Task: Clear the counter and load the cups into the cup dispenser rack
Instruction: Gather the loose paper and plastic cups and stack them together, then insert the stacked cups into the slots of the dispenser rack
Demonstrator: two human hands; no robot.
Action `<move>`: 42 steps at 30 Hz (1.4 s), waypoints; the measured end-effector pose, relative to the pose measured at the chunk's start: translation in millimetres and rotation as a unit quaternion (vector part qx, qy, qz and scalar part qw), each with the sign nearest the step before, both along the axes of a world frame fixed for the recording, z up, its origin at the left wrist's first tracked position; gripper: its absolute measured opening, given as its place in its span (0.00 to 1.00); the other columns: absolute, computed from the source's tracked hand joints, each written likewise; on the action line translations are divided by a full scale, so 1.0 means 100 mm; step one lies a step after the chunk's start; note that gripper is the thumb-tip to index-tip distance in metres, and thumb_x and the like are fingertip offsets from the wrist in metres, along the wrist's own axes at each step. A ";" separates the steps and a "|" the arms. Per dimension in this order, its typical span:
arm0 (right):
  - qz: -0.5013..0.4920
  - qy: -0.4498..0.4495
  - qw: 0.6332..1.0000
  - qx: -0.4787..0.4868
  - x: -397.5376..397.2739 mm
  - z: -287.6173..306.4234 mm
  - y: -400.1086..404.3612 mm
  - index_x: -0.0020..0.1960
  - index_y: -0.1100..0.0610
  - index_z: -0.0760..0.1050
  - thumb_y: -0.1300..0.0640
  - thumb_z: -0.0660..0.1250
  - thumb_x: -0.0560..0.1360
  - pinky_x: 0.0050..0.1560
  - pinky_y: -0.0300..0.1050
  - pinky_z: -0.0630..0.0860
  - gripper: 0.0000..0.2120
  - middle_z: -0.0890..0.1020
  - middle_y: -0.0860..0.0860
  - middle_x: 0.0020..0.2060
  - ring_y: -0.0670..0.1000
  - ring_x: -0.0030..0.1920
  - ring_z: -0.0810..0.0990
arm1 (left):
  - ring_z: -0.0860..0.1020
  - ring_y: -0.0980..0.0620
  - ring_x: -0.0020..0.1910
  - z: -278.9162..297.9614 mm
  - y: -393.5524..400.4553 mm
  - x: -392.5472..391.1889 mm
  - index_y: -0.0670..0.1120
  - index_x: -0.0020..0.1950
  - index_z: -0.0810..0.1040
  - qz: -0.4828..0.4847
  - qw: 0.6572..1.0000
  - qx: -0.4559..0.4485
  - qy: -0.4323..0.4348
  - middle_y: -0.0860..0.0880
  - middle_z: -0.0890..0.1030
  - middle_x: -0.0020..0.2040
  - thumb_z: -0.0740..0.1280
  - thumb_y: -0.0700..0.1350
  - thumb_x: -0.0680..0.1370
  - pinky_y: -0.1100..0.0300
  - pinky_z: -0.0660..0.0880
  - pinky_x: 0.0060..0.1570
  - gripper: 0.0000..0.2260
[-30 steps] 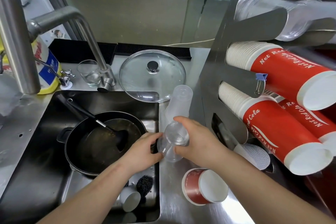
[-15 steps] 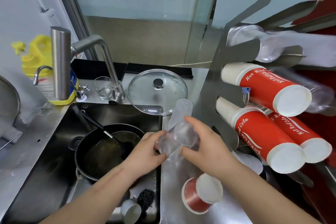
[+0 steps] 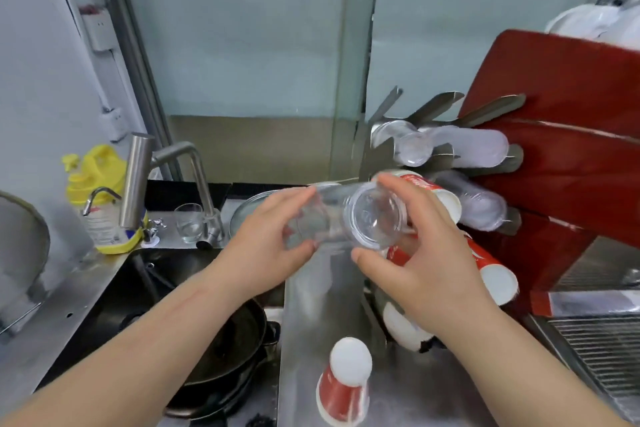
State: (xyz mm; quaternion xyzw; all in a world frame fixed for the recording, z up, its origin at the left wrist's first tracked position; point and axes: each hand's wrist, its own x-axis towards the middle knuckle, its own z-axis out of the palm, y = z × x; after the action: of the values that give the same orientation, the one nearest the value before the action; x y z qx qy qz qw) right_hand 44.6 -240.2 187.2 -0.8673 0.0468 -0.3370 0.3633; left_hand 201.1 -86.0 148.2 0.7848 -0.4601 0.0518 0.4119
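Observation:
I hold a stack of clear plastic cups [image 3: 349, 218] on its side above the counter, its base end turned toward me. My left hand [image 3: 270, 246] grips its left part and my right hand [image 3: 419, 263] wraps round the base end. Just behind stands the steel cup dispenser rack [image 3: 381, 149]. Clear cups [image 3: 450, 146] lie in its top slot, and red paper cup stacks [image 3: 491, 274] fill the lower ones, partly hidden by my right hand. One red paper cup [image 3: 343, 388] sits upside down on the counter near me.
The sink at lower left holds a dark frying pan [image 3: 228, 350]. A steel faucet [image 3: 145, 177], a small glass [image 3: 188, 222] and a yellow bottle [image 3: 100, 198] stand behind it. A red machine [image 3: 568, 135] rises at right, with a metal grille [image 3: 602, 354] below.
Both hands have lifted the clear cup stack up off the counter and toward the rack. My view has tilted upward, so the sink and counter now sit lower.

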 end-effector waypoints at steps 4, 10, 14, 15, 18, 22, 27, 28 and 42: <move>-0.017 -0.055 0.998 -0.002 -0.27 0.22 -0.13 0.66 0.36 0.65 0.55 0.75 0.64 0.61 0.46 0.75 0.36 0.70 0.33 0.60 0.43 0.65 0.71 | 0.61 0.68 0.69 0.33 -0.21 -0.14 0.50 0.75 0.64 -0.031 0.994 0.016 -0.101 0.60 0.66 0.70 0.73 0.41 0.73 0.72 0.63 0.65 0.33; -0.068 -0.120 0.990 -0.043 -0.66 0.60 -0.48 0.62 0.31 0.64 0.57 0.77 0.64 0.58 0.40 0.75 0.37 0.69 0.29 0.58 0.39 0.64 0.71 | 0.55 0.68 0.69 0.87 -0.78 -0.38 0.46 0.77 0.59 -0.069 0.982 0.018 -0.173 0.54 0.62 0.73 0.71 0.47 0.75 0.82 0.47 0.64 0.34; -0.094 -0.136 0.986 -0.028 -0.87 0.74 -0.76 0.65 0.38 0.65 0.60 0.77 0.64 0.61 0.44 0.76 0.37 0.69 0.32 0.60 0.39 0.65 0.70 | 0.61 0.54 0.74 1.11 -1.15 -0.52 0.44 0.77 0.61 -0.098 0.974 0.013 -0.204 0.47 0.63 0.75 0.69 0.47 0.74 0.70 0.54 0.72 0.33; -0.099 -0.139 0.985 -0.027 -0.90 0.76 -0.82 0.66 0.39 0.65 0.61 0.77 0.64 0.62 0.45 0.76 0.37 0.69 0.32 0.60 0.40 0.65 0.70 | 0.61 0.53 0.75 1.15 -1.24 -0.54 0.44 0.77 0.60 -0.106 0.973 0.013 -0.203 0.47 0.63 0.76 0.69 0.46 0.74 0.65 0.56 0.74 0.34; -0.122 -0.142 0.981 -0.046 -0.99 0.85 -0.95 0.65 0.35 0.64 0.62 0.76 0.65 0.63 0.49 0.75 0.38 0.68 0.31 0.61 0.42 0.66 0.71 | 0.59 0.56 0.75 1.24 -1.46 -0.60 0.47 0.78 0.59 -0.120 0.974 0.005 -0.191 0.50 0.61 0.75 0.69 0.46 0.75 0.59 0.60 0.74 0.34; -0.146 -0.115 0.982 -0.042 -1.10 0.83 -1.09 0.65 0.35 0.64 0.59 0.76 0.66 0.62 0.48 0.75 0.37 0.68 0.31 0.61 0.41 0.65 0.71 | 0.60 0.65 0.69 1.23 -1.69 -0.69 0.52 0.77 0.60 -0.142 0.979 0.017 -0.146 0.57 0.61 0.73 0.69 0.47 0.75 0.65 0.61 0.70 0.32; -0.177 -0.089 0.979 -0.041 -1.15 0.54 -1.21 0.65 0.37 0.66 0.59 0.76 0.65 0.62 0.48 0.75 0.35 0.68 0.29 0.59 0.38 0.64 0.70 | 0.60 0.63 0.71 0.98 -1.87 -0.76 0.54 0.77 0.59 -0.168 0.973 0.082 -0.138 0.57 0.61 0.75 0.67 0.49 0.76 0.64 0.62 0.70 0.31; -0.180 -0.087 0.979 -0.037 -1.15 0.47 -1.23 0.65 0.39 0.67 0.59 0.76 0.65 0.62 0.48 0.75 0.35 0.69 0.30 0.59 0.37 0.64 0.70 | 0.62 0.61 0.71 0.93 -1.90 -0.76 0.56 0.75 0.62 -0.172 0.970 0.094 -0.144 0.57 0.63 0.73 0.67 0.50 0.76 0.61 0.63 0.71 0.29; -0.171 -0.034 0.985 0.018 -0.82 -0.02 -1.47 0.60 0.32 0.62 0.57 0.76 0.66 0.61 0.35 0.70 0.34 0.66 0.30 0.59 0.33 0.63 0.68 | 0.68 0.54 0.69 0.70 -2.17 -0.55 0.53 0.75 0.62 -0.157 0.948 0.213 -0.178 0.52 0.68 0.72 0.68 0.55 0.75 0.59 0.67 0.67 0.30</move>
State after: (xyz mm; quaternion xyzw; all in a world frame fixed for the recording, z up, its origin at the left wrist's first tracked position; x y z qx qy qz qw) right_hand -37.3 -387.5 185.1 -0.8279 0.1882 -0.4224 0.3173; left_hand 146.2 -302.5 218.2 0.7501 -0.6437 0.0259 0.1495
